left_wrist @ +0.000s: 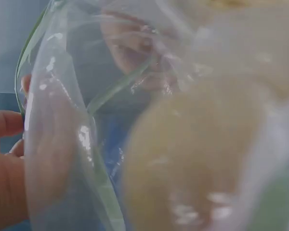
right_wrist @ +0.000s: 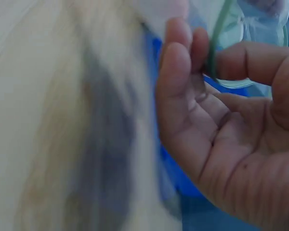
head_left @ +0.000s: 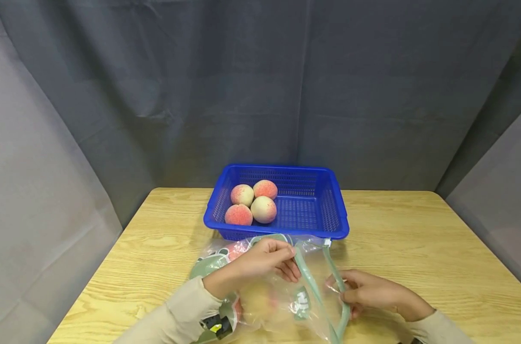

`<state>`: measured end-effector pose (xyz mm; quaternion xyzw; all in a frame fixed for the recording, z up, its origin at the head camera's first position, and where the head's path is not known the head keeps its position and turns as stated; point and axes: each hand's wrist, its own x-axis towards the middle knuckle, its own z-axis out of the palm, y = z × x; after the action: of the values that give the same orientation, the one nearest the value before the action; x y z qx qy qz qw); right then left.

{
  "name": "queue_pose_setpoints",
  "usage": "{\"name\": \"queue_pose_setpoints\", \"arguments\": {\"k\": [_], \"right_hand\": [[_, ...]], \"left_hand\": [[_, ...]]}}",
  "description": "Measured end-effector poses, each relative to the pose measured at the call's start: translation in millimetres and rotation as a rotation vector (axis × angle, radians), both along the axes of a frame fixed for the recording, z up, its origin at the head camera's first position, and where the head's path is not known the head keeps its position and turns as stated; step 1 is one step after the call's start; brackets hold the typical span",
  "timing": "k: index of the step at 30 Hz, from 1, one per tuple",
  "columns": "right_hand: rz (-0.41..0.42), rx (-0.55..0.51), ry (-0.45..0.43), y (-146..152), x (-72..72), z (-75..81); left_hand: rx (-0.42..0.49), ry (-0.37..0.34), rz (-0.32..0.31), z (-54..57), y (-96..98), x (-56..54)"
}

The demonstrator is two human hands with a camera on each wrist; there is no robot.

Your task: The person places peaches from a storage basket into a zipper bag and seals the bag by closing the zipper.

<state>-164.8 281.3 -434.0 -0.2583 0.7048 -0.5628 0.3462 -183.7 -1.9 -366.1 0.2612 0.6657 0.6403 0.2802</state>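
A clear plastic zip bag (head_left: 286,310) with green patches and a pale green zip strip (head_left: 313,279) lies across the front of the table, its mouth spread toward the right. My left hand (head_left: 265,260) pinches the near-left side of the mouth between thumb and fingers. On the opposite side, my right hand (head_left: 368,291) grips the other strip, thumb against fingertips; the right wrist view shows the green strip (right_wrist: 219,33) between them. Through the film a yellowish peach (head_left: 257,300) shows inside the bag, large and blurred in the left wrist view.
Just beyond the bag stands a blue plastic basket (head_left: 341,210) with several pink and cream peaches (head_left: 264,209) grouped in its left half. A white zip slider (head_left: 327,242) sits near the bag's far corner. Dark curtain (head_left: 260,86) hangs behind the wooden table (head_left: 407,229).
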Motion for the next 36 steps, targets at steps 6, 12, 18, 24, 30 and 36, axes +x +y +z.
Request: {"name": "queue_pose_setpoints", "arguments": {"k": [6, 12, 18, 24, 30, 36], "right_hand": [[-0.047, 0.103, -0.014, 9, -4.7, -11.7], [-0.064, 0.144, 0.031, 9, -8.5, -10.8], [-0.121, 0.161, 0.116, 14, -11.7, 7.3], [-0.335, 0.146, 0.272, 9, -21.8, 25.2], [-0.551, 0.114, 0.254, -1, -26.1, 25.1], [-0.649, 0.102, 0.225, -2, -31.1, 21.0]], "left_hand": [[-0.077, -0.046, 0.062, -15.5, 5.9, 3.2], [-0.085, -0.057, 0.059, -21.4, 5.4, 5.5], [-0.087, -0.067, 0.061, -21.9, 4.9, 7.1], [-0.088, -0.067, 0.065, -21.4, 5.1, 7.9], [-0.085, -0.069, 0.058, -22.0, 3.9, 8.1], [-0.080, -0.069, 0.053, -22.6, 3.0, 8.8]]}}
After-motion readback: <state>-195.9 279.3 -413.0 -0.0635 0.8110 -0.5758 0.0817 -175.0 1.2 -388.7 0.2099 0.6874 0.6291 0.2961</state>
